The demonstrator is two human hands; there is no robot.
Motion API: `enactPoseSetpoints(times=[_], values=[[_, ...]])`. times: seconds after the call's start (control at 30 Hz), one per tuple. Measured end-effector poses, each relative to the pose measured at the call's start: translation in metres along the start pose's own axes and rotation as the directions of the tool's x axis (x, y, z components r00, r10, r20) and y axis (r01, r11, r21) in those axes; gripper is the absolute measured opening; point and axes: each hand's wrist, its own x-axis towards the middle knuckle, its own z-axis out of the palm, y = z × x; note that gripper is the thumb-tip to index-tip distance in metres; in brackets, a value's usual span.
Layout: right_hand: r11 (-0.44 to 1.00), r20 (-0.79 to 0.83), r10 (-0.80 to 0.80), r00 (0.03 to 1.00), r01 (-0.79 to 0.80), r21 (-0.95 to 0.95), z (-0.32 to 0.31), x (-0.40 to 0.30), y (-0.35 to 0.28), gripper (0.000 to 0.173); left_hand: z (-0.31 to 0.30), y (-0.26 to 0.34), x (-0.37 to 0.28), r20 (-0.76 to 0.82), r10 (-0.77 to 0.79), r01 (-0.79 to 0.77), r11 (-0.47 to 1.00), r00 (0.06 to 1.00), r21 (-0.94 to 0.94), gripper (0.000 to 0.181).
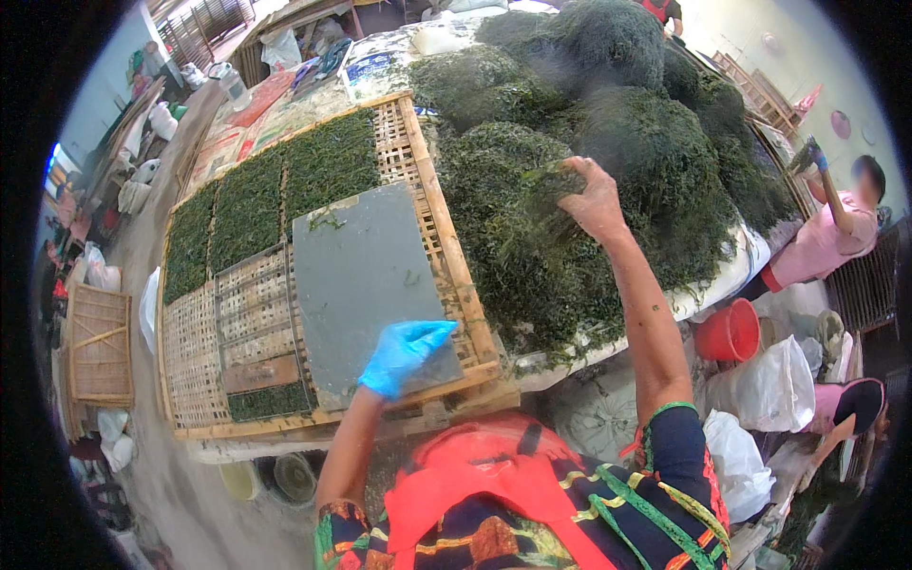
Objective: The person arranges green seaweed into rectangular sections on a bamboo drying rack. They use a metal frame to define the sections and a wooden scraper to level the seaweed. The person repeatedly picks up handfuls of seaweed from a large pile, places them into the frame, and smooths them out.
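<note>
My left hand (407, 355), in a blue glove, is over the near part of a flat grey board (360, 278). Its fingers are together and nothing shows between them. Bare, my right hand (593, 199) grips a clump of green seaweed (550, 189) above a large heap of seaweed (499, 263). The grey board lies on a woven bamboo rack (182, 370) with a wooden frame. Flat rectangles of seaweed (249, 192) cover the rack's far part. Left of the board is a thin rectangular frame (219, 320), with a brown block (261, 374) and a seaweed strip (267, 401) inside it.
A red bucket (728, 331) and white sacks (762, 385) stand on the right. A person in pink (819, 246) holds seaweed beyond the heap; another person (837, 410) bends lower right. A clear plastic bottle (231, 87) stands at the back left. Another bamboo rack (100, 345) is at far left.
</note>
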Motion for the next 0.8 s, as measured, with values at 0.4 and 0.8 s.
enactPoseSetpoints(times=[0.4, 0.8], values=[[0.886, -0.032, -0.262, 0.964, 0.254, 0.388, -0.044, -0.021, 0.006, 0.042, 0.158, 0.038, 0.18, 0.486, 0.371, 0.266, 0.507, 0.791, -0.82, 0.101], [0.974, 0.29, -0.16, 0.943, 0.103, 0.203, 0.014, -0.118, 0.11, 0.049, 0.132, 0.069, 0.236, 0.014, -0.073, 0.068, 0.831, 0.997, -0.551, 0.038]])
